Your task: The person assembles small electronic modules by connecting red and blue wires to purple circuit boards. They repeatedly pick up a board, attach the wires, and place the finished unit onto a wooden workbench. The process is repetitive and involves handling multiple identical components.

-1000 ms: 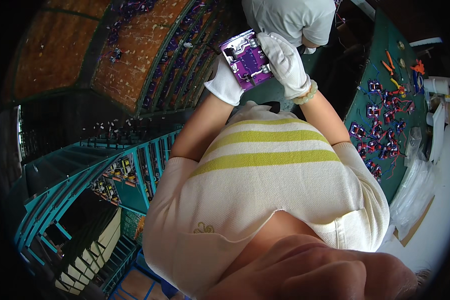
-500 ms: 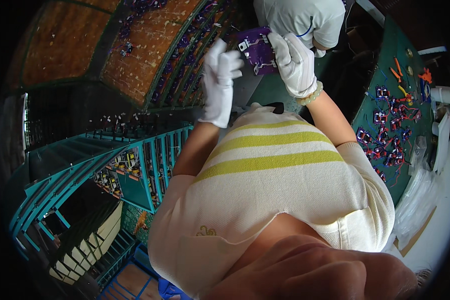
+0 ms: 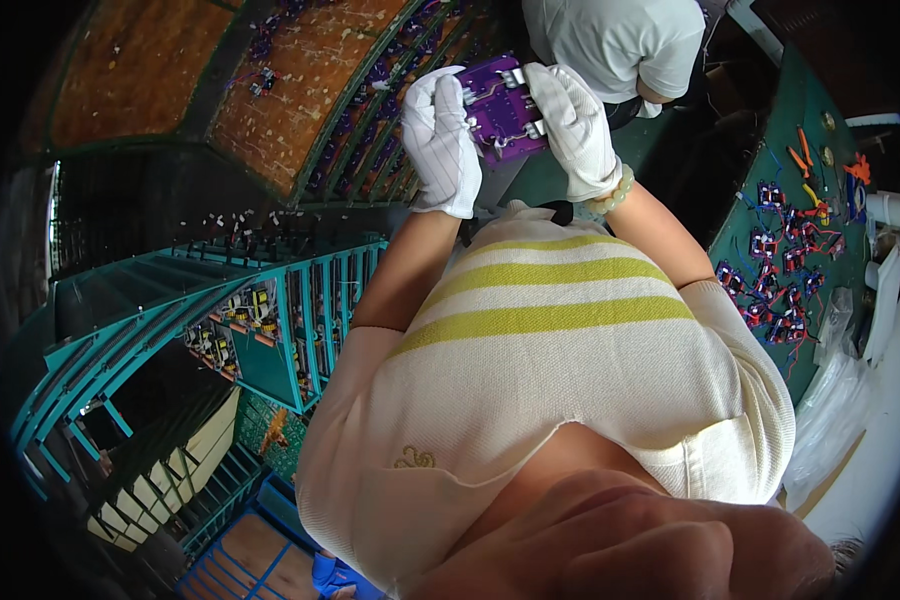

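Note:
A purple circuit board [image 3: 502, 108] with silvery metal parts on its face is held up between my two white-gloved hands. My left hand [image 3: 440, 145] is closed on the board's left edge, its thumb and fingers bent against it. On the opposite edge, my right hand [image 3: 575, 130] grips the board with its fingers folded over the side. The fingertips behind the board are hidden. A pale bead bracelet [image 3: 610, 193] circles my right wrist.
Slatted racks with purple boards [image 3: 390, 100] stand at the far left. A teal metal frame [image 3: 315, 320] is nearer. On the right, a green table [image 3: 740, 220] bears wired assemblies [image 3: 770, 265] and orange-handled pliers [image 3: 803, 147]. A person in a white shirt [image 3: 620, 45] is ahead.
My left hand has come in from the left, apart from the board, and closed on its left edge. The board has shifted slightly left and turned a little in my right hand.

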Demonstrator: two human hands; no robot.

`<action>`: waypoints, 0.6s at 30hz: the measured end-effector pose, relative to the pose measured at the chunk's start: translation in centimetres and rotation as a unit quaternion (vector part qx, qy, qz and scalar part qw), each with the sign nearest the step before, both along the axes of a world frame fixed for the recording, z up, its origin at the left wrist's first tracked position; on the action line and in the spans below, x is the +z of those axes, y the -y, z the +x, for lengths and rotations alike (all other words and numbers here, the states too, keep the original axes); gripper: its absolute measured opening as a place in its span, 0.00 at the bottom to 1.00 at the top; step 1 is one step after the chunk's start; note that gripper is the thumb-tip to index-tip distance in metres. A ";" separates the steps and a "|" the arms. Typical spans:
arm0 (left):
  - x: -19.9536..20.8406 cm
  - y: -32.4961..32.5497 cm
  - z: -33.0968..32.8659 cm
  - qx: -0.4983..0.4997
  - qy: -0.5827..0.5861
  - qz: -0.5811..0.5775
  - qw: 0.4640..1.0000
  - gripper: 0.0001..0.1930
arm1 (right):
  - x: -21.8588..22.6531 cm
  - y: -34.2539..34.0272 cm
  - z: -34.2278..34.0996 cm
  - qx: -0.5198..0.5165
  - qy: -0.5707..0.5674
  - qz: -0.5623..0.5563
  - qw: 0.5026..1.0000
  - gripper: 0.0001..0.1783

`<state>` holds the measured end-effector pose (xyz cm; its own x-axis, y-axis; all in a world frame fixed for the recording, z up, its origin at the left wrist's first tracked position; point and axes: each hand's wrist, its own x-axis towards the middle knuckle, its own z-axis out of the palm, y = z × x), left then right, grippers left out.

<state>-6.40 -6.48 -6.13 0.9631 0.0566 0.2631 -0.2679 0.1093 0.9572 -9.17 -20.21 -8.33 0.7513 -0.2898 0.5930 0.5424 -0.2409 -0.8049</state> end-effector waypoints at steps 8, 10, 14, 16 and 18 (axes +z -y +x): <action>0.1 1.1 0.6 0.022 -0.025 -0.030 0.999 0.10 | 3.6 1.0 -1.5 0.151 -0.312 0.216 0.913 0.16; 0.4 1.4 0.6 0.021 -0.017 0.003 1.000 0.08 | 2.6 1.0 -1.4 0.155 -0.273 0.221 0.923 0.13; -0.4 1.9 0.9 0.023 -0.003 -0.003 1.000 0.07 | 1.3 1.5 -1.1 0.139 -0.228 0.185 0.946 0.09; -0.4 2.3 0.8 0.011 -0.003 -0.048 0.999 0.07 | 1.8 1.9 -1.3 0.149 -0.247 0.167 0.943 0.08; -0.5 2.5 0.9 -0.005 -0.002 -0.058 0.998 0.08 | 1.7 1.8 -1.2 0.141 -0.257 0.178 0.939 0.08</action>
<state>-5.51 -8.95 -6.66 0.9648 0.0766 0.2517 -0.2626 0.2232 0.9387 -10.39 -22.05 -6.65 0.9886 -0.1471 0.0331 0.0609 0.1884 -0.9802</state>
